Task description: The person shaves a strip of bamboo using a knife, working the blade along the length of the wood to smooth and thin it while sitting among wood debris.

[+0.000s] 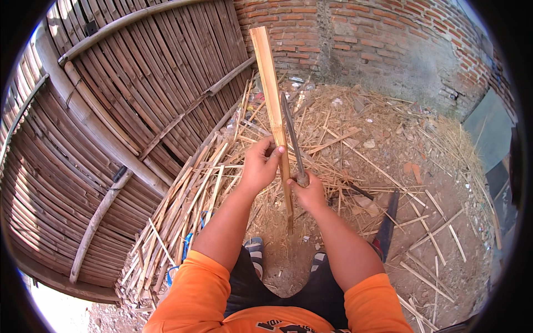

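My left hand (260, 166) is closed around a long split bamboo slat (270, 83), thumb laid along it. The slat stands nearly upright, with its pale, wider end at the top and its narrow brown end pointing down between my feet. Just right of it, my right hand (308, 192) is closed on the handle of a machete (292, 130). Its dark, narrow blade points up and slightly left, close beside the slat. Whether the blade touches the slat, I cannot tell.
A heap of split strips (194, 191) lies left, against a bamboo-slat wall (139, 72). A dark tapered blade (390, 219) rests on the ground at my right. Loose strips (436, 238) and shavings litter the dirt. A brick wall (361, 41) stands behind; grey panels (488, 130) lean far right.
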Tool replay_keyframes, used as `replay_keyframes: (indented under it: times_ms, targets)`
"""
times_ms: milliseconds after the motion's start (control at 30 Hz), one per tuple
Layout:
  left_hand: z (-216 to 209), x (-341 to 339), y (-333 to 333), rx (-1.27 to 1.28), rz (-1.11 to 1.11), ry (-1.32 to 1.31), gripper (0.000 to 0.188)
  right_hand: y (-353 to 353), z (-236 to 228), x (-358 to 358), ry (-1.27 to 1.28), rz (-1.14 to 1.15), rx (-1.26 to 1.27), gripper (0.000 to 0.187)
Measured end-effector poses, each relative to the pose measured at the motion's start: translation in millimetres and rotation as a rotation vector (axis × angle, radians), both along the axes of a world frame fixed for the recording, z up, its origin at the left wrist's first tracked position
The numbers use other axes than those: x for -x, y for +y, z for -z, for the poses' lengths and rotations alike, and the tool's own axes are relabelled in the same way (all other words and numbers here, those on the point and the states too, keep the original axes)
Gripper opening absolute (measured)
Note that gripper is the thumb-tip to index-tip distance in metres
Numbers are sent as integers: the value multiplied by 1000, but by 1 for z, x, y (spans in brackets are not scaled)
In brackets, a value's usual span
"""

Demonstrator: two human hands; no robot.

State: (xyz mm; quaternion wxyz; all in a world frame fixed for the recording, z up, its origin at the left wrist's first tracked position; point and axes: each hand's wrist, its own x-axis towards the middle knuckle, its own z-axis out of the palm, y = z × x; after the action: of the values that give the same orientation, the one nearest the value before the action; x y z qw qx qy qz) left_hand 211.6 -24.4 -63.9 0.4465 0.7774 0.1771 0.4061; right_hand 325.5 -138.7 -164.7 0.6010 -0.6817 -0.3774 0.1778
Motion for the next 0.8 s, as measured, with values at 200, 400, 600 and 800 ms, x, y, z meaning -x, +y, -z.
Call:
replay_keyframes:
  times_ms: [200,400,600,800]
  targets:
    - [43,32,18,12,-191,5,20,-34,-53,1,-156,100,140,46]
    - [52,50,23,50,-163,-48,21,-73,-153,40,115,-171,-72,79]
    - [57,68,18,34,-79,-58,22,-81,-236,98,57,-354,-170,83]
    - [40,87,11,-52,-57,-67,23,-74,-255,123,-97,-233,-168,76]
